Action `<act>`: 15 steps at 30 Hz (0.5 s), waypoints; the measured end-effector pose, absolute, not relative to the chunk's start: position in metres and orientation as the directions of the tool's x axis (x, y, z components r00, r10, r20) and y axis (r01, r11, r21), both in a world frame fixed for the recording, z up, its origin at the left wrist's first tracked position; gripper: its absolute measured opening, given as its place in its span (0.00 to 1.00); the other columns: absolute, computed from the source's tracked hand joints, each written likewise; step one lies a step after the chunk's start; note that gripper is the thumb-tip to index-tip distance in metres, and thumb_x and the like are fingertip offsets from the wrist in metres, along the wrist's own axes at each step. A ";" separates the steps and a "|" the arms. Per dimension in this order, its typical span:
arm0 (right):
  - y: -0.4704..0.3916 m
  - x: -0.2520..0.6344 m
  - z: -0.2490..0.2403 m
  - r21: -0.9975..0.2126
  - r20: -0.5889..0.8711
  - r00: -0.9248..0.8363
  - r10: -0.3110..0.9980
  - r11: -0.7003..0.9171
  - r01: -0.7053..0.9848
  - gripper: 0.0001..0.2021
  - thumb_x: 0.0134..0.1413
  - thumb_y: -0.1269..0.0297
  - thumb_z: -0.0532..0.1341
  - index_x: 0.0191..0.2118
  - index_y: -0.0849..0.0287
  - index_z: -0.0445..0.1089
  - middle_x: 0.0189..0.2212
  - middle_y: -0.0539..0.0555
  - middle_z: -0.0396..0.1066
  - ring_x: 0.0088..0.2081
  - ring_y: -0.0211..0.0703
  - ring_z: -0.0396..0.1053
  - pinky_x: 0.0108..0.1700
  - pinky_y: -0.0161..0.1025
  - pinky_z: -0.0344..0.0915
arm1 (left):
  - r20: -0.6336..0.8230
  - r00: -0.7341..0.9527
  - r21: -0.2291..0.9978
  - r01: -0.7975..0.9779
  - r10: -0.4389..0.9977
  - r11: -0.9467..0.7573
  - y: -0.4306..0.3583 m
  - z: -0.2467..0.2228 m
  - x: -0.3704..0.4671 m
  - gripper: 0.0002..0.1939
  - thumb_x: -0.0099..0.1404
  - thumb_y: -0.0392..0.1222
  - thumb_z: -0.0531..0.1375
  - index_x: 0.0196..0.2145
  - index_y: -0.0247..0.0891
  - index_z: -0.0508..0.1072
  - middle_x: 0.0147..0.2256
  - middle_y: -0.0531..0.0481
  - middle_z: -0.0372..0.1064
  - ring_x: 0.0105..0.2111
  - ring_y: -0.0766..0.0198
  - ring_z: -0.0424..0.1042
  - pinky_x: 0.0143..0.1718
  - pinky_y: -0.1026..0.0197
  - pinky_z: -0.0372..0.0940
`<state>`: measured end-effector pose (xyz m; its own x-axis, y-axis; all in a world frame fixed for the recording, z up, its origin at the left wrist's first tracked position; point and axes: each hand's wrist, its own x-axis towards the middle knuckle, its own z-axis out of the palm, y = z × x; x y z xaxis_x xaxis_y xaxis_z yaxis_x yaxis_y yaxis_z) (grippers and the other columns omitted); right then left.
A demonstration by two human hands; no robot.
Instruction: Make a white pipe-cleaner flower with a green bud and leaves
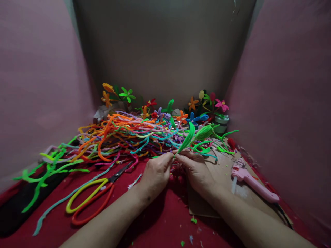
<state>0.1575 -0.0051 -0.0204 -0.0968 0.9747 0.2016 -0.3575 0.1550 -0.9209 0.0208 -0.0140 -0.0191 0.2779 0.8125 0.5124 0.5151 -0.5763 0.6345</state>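
Observation:
A bright green pipe-cleaner leaf (188, 137) stands up at a slant between my hands, its pointed tip leaning right. My left hand (159, 169) is closed, with thumb and fingers pinched at the leaf's base. Right beside it, my right hand (198, 170) pinches the same lower end, and the two sets of fingertips almost touch. The fingers cover the base, so how it is joined is hidden. Just behind the leaf is a green pipe-cleaner bud (204, 132); whether it is connected to the leaf I cannot tell.
Behind my hands spreads a heap of coloured pipe cleaners (124, 132). Scissors (95, 198) with yellow and red handles lie left. A pink glue gun (254, 182) rests on a brown board (207, 203) at right. Finished pipe-cleaner flowers (192, 119) stand at the back, between pink side walls.

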 end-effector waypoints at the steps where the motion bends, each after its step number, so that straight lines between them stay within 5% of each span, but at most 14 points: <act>1: -0.005 0.157 -0.020 -0.917 0.191 -0.103 0.976 0.140 -0.374 0.01 0.43 0.68 0.65 0.25 0.56 0.75 0.26 0.48 0.71 0.32 0.39 0.66 0.39 0.38 0.62 | 0.487 0.260 0.683 0.481 0.834 -0.550 -0.014 -0.017 0.021 0.09 0.64 0.38 0.51 0.34 0.41 0.72 0.26 0.53 0.69 0.26 0.68 0.68 0.29 0.68 0.59; 7: -0.006 0.158 -0.024 -0.896 0.167 -0.140 0.976 0.091 -0.435 0.06 0.40 0.67 0.68 0.30 0.54 0.77 0.28 0.48 0.74 0.31 0.38 0.68 0.37 0.38 0.64 | 0.219 0.215 0.945 0.198 0.952 -0.262 -0.016 -0.011 0.025 0.10 0.62 0.44 0.53 0.30 0.37 0.70 0.17 0.57 0.60 0.15 0.71 0.60 0.18 0.68 0.57; 15: 0.000 0.159 -0.031 -0.910 0.164 -0.213 0.963 0.064 -0.410 0.08 0.45 0.64 0.66 0.34 0.58 0.75 0.25 0.50 0.72 0.25 0.38 0.67 0.28 0.37 0.65 | 0.115 0.249 0.993 0.005 0.962 -0.120 -0.016 -0.007 0.025 0.09 0.60 0.43 0.56 0.27 0.35 0.69 0.19 0.57 0.62 0.14 0.73 0.61 0.16 0.69 0.58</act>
<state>0.1592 -0.0003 -0.0310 -0.2126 0.9633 0.1638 -0.4098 0.0643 -0.9099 0.0253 -0.0160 -0.0072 0.2491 0.9616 0.1149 0.0046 -0.1198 0.9928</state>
